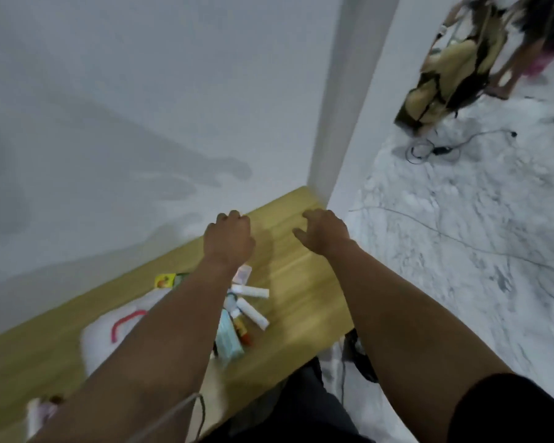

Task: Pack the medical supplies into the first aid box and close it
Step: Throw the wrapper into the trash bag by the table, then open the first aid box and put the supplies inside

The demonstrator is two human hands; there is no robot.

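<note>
Left hand (229, 241) curled, holding nothing; right hand (325, 231) relaxed, over wooden table (301, 266); white wall (141, 91), marble floor (445, 251).

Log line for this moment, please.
left hand: empty, fingers curled | right hand: empty, open | supplies: loose on table | phase: packing not begun

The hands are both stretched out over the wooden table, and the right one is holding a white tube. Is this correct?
Not quite. In the head view the right hand holds nothing; both white tubes lie on the table beside the left forearm. Both hands, including the left hand, do reach out over the table.
</note>
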